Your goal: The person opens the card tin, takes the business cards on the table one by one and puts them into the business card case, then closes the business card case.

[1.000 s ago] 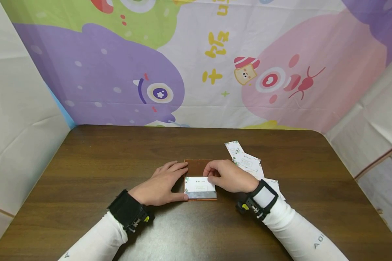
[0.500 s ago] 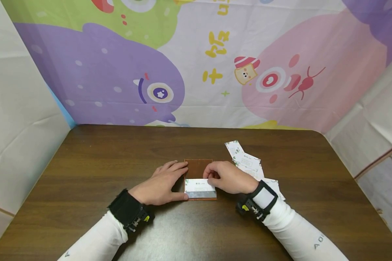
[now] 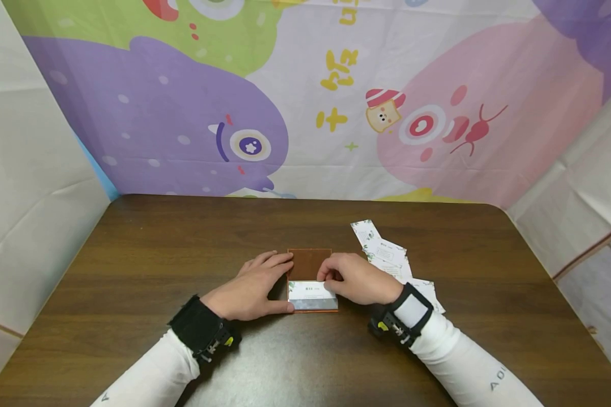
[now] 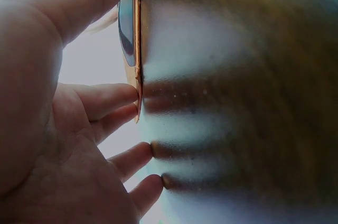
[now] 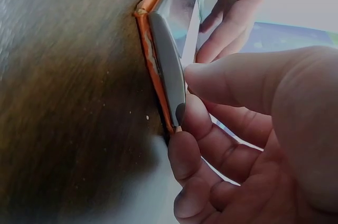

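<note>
Case [image 3: 309, 264]: brown, lying on the table [image 3: 132, 271] between both hands, grey strip [image 3: 313, 304] across its near part. Card [image 3: 305, 290]: white, over the case, lower part out of sight at the strip, upper part exposed.

Left hand [image 3: 249, 287]: fingers spread apart, thumb at the case's near left corner, forefinger and middle finger touching its left edge, the other two fingertips on the table.

Right hand [image 3: 358, 277]: thumb and forefinger pinch the card near its far right corner; remaining fingers curled.

Loose cards [image 3: 387, 251]: several, overlapping, right of the case, partly hidden by the right hand and wrist.
</note>
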`<control>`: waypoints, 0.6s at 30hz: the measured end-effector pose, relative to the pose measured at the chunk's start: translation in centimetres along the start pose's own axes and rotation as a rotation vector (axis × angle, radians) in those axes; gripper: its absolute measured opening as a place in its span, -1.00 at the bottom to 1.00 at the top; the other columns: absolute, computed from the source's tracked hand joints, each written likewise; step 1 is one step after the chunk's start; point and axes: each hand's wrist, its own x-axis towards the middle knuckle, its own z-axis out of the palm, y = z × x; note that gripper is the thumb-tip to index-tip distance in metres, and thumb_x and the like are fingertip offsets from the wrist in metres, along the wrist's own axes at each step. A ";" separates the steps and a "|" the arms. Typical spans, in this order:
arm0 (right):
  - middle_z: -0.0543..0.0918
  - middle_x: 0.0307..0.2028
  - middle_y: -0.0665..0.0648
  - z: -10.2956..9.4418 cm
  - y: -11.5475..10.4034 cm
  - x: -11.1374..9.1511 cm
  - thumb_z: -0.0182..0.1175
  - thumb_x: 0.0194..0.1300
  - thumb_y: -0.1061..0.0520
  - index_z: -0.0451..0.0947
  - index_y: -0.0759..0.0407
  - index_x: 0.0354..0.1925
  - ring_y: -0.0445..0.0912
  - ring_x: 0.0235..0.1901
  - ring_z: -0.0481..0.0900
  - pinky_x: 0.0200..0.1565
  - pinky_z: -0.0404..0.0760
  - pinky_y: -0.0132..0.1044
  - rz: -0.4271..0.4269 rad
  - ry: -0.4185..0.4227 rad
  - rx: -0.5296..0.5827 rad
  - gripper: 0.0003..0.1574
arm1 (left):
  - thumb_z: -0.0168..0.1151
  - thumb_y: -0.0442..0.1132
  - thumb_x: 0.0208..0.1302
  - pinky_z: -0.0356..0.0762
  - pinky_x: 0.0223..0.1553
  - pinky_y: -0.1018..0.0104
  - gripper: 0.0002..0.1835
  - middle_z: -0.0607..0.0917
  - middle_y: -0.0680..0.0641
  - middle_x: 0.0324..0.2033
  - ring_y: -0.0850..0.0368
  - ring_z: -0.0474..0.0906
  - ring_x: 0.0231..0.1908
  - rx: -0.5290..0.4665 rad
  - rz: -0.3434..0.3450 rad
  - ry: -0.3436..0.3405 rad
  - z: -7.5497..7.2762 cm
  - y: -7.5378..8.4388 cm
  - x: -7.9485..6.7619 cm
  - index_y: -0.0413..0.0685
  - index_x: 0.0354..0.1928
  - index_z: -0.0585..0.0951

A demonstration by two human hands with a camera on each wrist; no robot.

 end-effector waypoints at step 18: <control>0.61 -0.28 -0.14 -1.1 0.0 -0.9 0.31 0.42 0.27 0.69 0.11 -0.05 -0.22 -0.25 0.55 -0.12 0.59 -0.25 -0.022 0.044 -0.022 -0.83 | 0.41 0.20 0.40 0.09 0.47 -0.39 -0.06 0.24 -0.17 0.61 -0.30 0.03 0.60 0.005 0.005 0.009 0.0 0.1 0.0 -0.22 0.60 0.33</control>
